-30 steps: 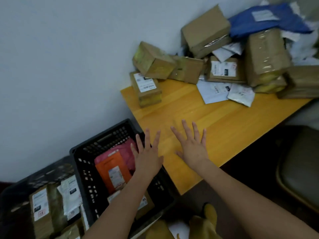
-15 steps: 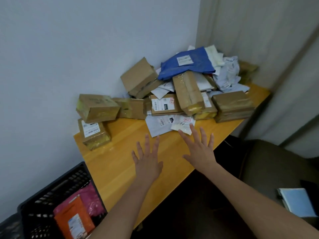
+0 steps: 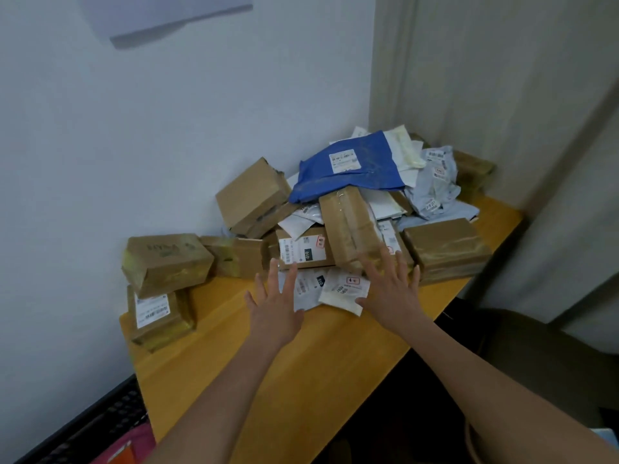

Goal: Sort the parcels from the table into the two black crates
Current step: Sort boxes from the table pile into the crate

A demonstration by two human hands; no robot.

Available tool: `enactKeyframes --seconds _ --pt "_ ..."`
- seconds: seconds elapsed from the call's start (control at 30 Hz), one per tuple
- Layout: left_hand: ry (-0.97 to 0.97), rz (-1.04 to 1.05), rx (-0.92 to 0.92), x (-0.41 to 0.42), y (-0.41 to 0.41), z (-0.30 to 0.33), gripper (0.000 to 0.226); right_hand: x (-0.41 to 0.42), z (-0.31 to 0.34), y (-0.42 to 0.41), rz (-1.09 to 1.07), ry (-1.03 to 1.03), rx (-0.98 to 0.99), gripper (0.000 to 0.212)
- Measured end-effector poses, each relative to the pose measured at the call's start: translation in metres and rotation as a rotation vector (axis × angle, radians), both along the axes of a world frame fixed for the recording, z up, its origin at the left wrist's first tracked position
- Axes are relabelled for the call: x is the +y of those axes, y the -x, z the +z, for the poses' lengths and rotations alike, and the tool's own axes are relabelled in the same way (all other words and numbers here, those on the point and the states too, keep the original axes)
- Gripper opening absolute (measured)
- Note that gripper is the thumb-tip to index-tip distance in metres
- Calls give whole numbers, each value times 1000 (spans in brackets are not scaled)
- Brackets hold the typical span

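Note:
A heap of parcels fills the far end of the wooden table (image 3: 301, 356): brown boxes, white mailers and a blue bag (image 3: 351, 175) on top. Two flat white mailers (image 3: 330, 289) lie at the front of the heap. My left hand (image 3: 276, 304) hovers with fingers spread just left of them, empty. My right hand (image 3: 390, 289) is spread open over their right edge, in front of a long taped box (image 3: 348, 226). Two stacked brown boxes (image 3: 160, 279) stand at the table's left corner. One black crate (image 3: 97, 426) shows at the lower left.
A white wall runs behind the table, and a curtain hangs at the right. A dark chair (image 3: 522, 356) stands beside the table's right edge. Pink and orange parcels (image 3: 124, 450) lie in the crate. The near half of the tabletop carries nothing.
The view has swung up and right, away from the crates toward the heap. Both hands have reached forward across the table to the white mailers, still spread and empty.

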State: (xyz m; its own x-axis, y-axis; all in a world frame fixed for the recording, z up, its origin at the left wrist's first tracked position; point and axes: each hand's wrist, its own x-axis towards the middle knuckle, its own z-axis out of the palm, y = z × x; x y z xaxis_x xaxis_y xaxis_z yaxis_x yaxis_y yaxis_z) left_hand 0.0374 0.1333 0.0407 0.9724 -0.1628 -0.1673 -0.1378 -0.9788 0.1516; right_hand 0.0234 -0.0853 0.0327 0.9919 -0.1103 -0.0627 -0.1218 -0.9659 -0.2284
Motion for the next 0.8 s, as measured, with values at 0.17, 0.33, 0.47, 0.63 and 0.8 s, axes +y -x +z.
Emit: enactKeyframes --seconds 0.17,0.33,0.47,0.63,0.8 --pt "150 -66 105 -42 -67 -2 87 -26 8 -37 -93 -60 35 89" --pt "328 -110 188 -81 -105 -8 88 -53 9 -65 -123 -62 149 86" --pt "475 -46 302 -100 -121 -15 92 -55 2 -81 -87 -97 253 75" --pt "563 105 386 -111 -130 -22 107 -61 -21 -94 94 -98 365 53" --pt "577 241 376 -109 -128 -29 135 -76 -36 -101 255 -204 391 47"
